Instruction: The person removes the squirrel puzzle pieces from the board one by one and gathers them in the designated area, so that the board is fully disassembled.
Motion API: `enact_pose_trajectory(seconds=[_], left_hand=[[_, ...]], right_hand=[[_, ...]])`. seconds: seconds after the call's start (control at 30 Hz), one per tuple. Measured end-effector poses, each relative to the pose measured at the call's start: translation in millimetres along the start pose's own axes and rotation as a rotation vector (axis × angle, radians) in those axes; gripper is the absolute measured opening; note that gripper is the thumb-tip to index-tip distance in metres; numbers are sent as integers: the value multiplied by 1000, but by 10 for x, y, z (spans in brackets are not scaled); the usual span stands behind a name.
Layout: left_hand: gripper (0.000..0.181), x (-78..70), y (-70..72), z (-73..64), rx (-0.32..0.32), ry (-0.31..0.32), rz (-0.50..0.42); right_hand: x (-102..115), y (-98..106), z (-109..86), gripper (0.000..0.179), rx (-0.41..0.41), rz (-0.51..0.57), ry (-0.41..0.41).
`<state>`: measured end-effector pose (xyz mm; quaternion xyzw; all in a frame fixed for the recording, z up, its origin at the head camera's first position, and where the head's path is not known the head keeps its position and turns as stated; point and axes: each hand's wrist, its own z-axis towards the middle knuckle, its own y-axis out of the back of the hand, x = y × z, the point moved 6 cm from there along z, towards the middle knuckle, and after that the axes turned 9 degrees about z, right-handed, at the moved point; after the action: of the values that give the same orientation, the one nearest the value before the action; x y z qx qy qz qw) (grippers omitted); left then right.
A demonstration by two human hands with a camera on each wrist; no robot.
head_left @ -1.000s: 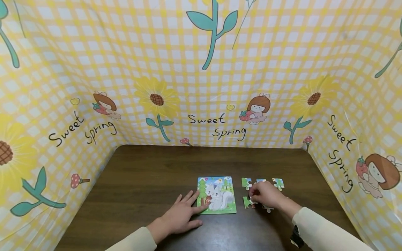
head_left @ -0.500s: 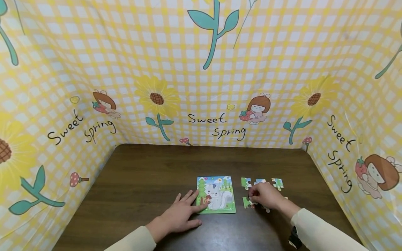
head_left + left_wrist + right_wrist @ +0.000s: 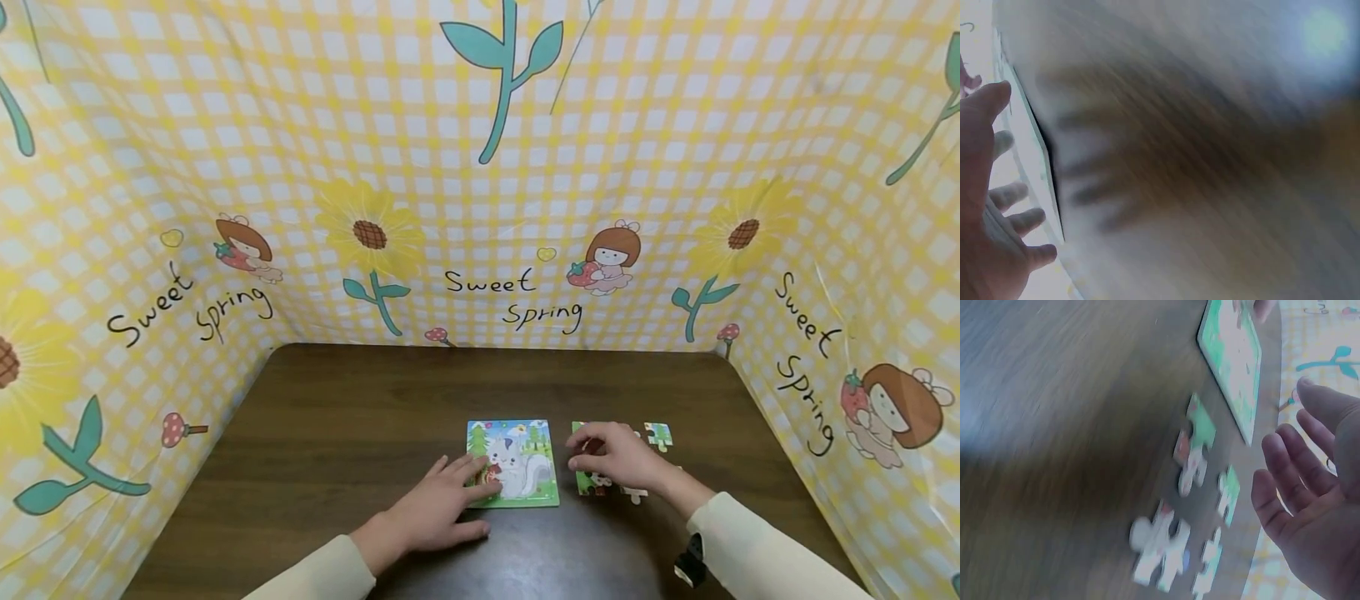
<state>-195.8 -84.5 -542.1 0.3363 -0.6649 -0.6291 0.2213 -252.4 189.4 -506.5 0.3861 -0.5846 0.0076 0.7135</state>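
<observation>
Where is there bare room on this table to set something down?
The table is bare left of the left hand, out to the checkered cloth, and behind the squirrel board. It's crowded right of the board, where puzzle pieces lie beneath and around the right hand.

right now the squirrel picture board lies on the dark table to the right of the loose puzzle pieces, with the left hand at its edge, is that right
Not quite: the squirrel picture board lies to the left of the loose puzzle pieces, as the head view shows. The dark table and left hand are as you said.
</observation>
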Motion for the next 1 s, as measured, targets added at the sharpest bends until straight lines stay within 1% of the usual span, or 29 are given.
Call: enact_pose_trajectory(seconds=[0.13,0.27,0.43,0.53,0.7,0.87,1.0], left_hand=[[58,-150,-11,86,-26,-72,49],[58,-262,-44,155,-27,-122,80],[60,-316,-88,200,9,-133,88],[60,-325,-88,201,21,-133,86],[59,-322,-83,199,36,-135,63],[63,-305,-117,192,56,-147,72],[64,-310,-115,180,56,-152,78]], right_hand=[[68,-188,98,29,27,14,7],[55,-380,179,32,46,-14,21],[4,-548,235,34,70,-69,42],[5,-583,249,34,69,-86,43],[16,-588,265,37,72,-74,34],[4,-599,291,36,80,-81,24],[13,-602,313,34,75,-90,30]])
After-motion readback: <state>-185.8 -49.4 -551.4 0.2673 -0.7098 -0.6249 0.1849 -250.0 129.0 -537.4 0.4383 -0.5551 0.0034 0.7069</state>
